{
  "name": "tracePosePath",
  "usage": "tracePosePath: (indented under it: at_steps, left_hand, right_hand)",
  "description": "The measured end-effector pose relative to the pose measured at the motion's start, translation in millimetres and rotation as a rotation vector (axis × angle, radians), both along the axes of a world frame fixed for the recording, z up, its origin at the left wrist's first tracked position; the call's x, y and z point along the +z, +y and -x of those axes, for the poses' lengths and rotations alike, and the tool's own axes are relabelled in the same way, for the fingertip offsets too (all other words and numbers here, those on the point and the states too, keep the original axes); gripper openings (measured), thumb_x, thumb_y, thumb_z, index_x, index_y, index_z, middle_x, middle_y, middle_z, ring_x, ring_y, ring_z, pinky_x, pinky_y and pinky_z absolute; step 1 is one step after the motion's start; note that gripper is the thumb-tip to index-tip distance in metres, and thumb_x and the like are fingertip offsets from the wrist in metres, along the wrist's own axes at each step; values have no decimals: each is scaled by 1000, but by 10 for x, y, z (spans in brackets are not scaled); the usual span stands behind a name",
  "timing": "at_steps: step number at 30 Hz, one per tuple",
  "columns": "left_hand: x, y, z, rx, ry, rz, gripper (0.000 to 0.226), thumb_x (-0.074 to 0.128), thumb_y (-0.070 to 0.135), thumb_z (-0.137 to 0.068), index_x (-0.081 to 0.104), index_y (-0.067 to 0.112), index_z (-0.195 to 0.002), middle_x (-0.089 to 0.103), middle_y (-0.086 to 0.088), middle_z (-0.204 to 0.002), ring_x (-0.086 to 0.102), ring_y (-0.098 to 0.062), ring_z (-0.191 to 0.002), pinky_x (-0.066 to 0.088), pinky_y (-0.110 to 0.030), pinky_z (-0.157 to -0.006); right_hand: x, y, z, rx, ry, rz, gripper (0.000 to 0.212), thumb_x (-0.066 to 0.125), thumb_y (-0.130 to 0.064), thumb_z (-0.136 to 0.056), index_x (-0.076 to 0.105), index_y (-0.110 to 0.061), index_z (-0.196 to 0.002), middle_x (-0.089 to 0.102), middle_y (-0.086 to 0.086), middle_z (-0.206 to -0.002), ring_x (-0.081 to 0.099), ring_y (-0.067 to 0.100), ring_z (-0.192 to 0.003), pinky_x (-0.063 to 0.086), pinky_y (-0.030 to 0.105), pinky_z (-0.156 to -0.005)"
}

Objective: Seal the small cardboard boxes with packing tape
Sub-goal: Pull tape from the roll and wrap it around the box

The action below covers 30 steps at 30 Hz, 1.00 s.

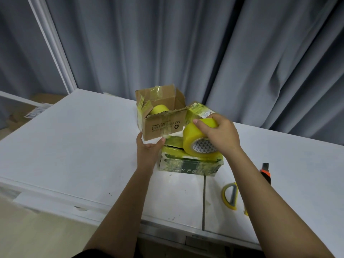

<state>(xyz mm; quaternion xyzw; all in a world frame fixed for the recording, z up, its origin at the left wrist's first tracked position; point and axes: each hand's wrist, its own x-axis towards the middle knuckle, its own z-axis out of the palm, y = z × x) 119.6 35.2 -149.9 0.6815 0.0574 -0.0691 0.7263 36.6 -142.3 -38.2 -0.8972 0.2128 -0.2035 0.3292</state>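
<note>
A brown cardboard box with open flaps and upside-down print stands tilted at the middle of the white table. Another yellow roll lies inside it. My left hand holds the box's lower front corner from beneath, thumb and fingers on either side. My right hand grips a large roll of yellow packing tape above a green printed box wrapped in yellow tape. A second green box sits behind the roll, partly hidden.
A thin, nearly spent tape ring lies on the table to the right. An orange and black cutter shows beside my right forearm. Grey curtains hang behind the table. Cardboard lies on the floor at left.
</note>
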Motion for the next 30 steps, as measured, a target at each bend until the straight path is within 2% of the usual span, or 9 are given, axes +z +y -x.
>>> tracePosePath:
  at_steps: [3, 7, 13, 15, 17, 21, 26, 28, 30]
  left_hand:
    - [-14, -15, -7, 17, -1, -33, 85, 76, 32, -78, 24, 27, -145, 60, 0, -90, 60, -12, -85, 49, -34, -83]
    - [-44, -42, 31, 48, 12, -36, 83, 73, 32, -81, 22, 27, -146, 61, 2, -83, 60, -6, -79, 42, -25, -69]
    - [-77, -99, 65, 84, 58, 23, 77, 68, 33, -84, 23, 29, -146, 62, 1, -83, 63, -14, -83, 48, -30, -75]
    - [-75, -106, 72, 67, 96, 67, 73, 67, 33, -86, 24, 28, -144, 64, 3, -84, 64, -12, -80, 50, -27, -67]
    - [-72, -105, 78, 49, 138, 124, 67, 65, 32, -88, 27, 27, -143, 64, 3, -92, 65, -11, -80, 50, -24, -61]
    - [-92, -89, 75, 39, 173, 142, 55, 59, 27, -93, 33, 22, -141, 57, -7, -120, 62, -20, -95, 52, -30, -74]
    - [-107, -64, 63, -12, 56, 87, 60, 58, 21, -93, 26, 25, -144, 67, -10, -98, 66, -16, -78, 54, -26, -63]
    - [-109, -68, 60, -43, 29, 25, 71, 56, 20, -95, 12, 25, -151, 65, -6, -77, 63, -15, -69, 55, -34, -71]
    - [-114, -72, 69, -77, -16, -76, 78, 54, 23, -96, 0, 24, -152, 59, -5, -70, 59, -17, -68, 52, -43, -82]
  right_hand:
    - [1, 16, 0, -3, -17, 17, 55, 52, -78, -69, 63, -27, -85, 66, -5, -91, 59, 24, -93, 51, 44, -82]
    - [7, 59, -21, 2, -37, 56, 50, 56, -73, -72, 64, -26, -83, 66, -4, -87, 60, 24, -88, 52, 44, -79]
    - [-16, 57, -22, -2, -33, 70, 45, 56, -72, -74, 61, -28, -81, 65, -3, -90, 58, 25, -91, 51, 44, -80]
    - [-17, 56, -18, -2, -32, 76, 44, 56, -72, -74, 60, -28, -81, 65, -2, -92, 58, 26, -93, 50, 44, -80]
    - [-12, 59, -14, -3, -36, 75, 44, 56, -72, -74, 60, -29, -81, 65, -2, -92, 58, 27, -93, 50, 45, -80]
    - [-14, 55, -5, -6, -33, 64, 47, 55, -73, -74, 63, -28, -85, 66, -2, -97, 57, 27, -96, 50, 45, -81]
    - [-9, 62, -12, -12, -19, 68, 50, 54, -74, -74, 63, -28, -90, 66, -1, -102, 57, 27, -100, 50, 46, -84]
    - [-3, 72, -12, -16, -14, 68, 50, 55, -74, -74, 63, -28, -92, 66, -1, -103, 57, 27, -100, 50, 46, -84]
    - [1, 79, -7, -18, -11, 66, 50, 55, -74, -74, 63, -28, -93, 66, -1, -103, 57, 27, -100, 50, 46, -84]
